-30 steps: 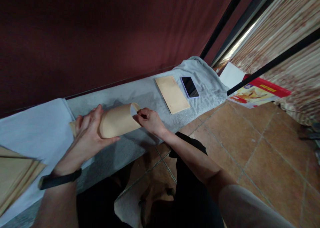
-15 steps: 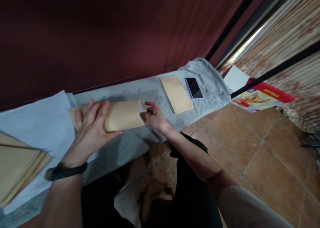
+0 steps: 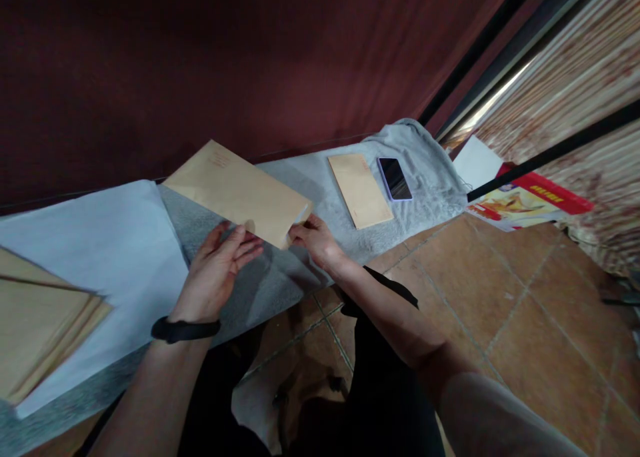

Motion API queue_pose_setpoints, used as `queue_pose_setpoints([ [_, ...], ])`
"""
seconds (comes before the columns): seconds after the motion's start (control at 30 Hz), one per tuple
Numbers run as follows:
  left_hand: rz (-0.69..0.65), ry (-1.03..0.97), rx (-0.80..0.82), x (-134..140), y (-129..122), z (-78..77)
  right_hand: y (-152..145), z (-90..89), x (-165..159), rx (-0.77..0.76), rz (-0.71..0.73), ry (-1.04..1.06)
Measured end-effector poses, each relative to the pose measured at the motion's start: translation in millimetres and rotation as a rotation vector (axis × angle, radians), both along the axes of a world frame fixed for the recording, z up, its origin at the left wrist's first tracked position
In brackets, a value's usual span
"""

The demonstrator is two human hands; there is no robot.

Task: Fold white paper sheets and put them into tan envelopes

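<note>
A brown paper envelope [image 3: 240, 190] is tilted up over the grey cloth, with small red print near its far left corner. White paper shows at its right end. My right hand [image 3: 317, 243] pinches that end between thumb and fingers. Just under the envelope's near edge is my left hand [image 3: 220, 263], its fingers stretched and apart; whether the fingertips touch the envelope I cannot tell. A dark band sits on the left wrist.
The grey cloth [image 3: 280, 297] covers a narrow bench. Another brown envelope [image 3: 361, 190] and a phone [image 3: 395, 179] lie to the right. White sheets [image 3: 125, 243] and a stack of brown envelopes [image 3: 40, 330] are at left. A red and yellow box [image 3: 530, 200] is beyond the bench end.
The envelope has gone from rounded and lying along the cloth to flat and tilted, its far end raised. My left hand has come off its top and moved right, to its near edge.
</note>
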State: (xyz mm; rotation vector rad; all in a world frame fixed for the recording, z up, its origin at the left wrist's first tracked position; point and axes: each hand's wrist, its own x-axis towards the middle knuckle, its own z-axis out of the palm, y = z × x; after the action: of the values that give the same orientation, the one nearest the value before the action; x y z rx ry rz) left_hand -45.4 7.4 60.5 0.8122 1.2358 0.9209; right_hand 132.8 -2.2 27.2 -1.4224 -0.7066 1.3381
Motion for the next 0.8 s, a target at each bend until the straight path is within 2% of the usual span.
queue_pose_setpoints([
  [0.07, -0.082, -0.143, -0.088, 8.3, -4.2, -0.8, -1.4, -2.3, -5.4, 0.009, 0.023, -0.008],
  [0.17, -0.039, -0.174, -0.128, 14.3, -6.9, -2.5, -5.1, -1.0, -10.7, 0.028, 0.054, 0.030],
  [0.27, 0.002, -0.101, -0.147, 8.8, -3.5, -2.2, -9.0, 4.5, -8.6, 0.016, 0.133, 0.076],
  [0.37, -0.044, 0.004, -0.120, -8.2, 4.7, 1.4, -11.1, 9.3, 2.7, -0.006, 0.210, 0.148],
  [0.5, -0.154, 0.220, -0.104, -33.8, 14.8, 4.2, -8.7, 9.1, 24.4, 0.026, 0.171, 0.171],
  [0.57, -0.197, 0.303, -0.102, -40.2, 16.9, 3.7, -6.0, 6.5, 32.0, 0.028, 0.140, 0.073],
  [0.67, -0.261, 0.374, -0.097, -38.6, 16.9, 2.9, -2.7, 1.4, 33.2, 0.115, 0.120, -0.247],
  [0.73, -0.283, 0.418, -0.089, -34.2, 17.0, 2.0, -2.2, -1.5, 28.0, 0.262, 0.181, -0.504],
  [0.8, -0.293, 0.444, -0.092, -32.2, 18.5, -0.7, -3.1, -4.0, 20.7, 0.430, 0.314, -0.722],
])
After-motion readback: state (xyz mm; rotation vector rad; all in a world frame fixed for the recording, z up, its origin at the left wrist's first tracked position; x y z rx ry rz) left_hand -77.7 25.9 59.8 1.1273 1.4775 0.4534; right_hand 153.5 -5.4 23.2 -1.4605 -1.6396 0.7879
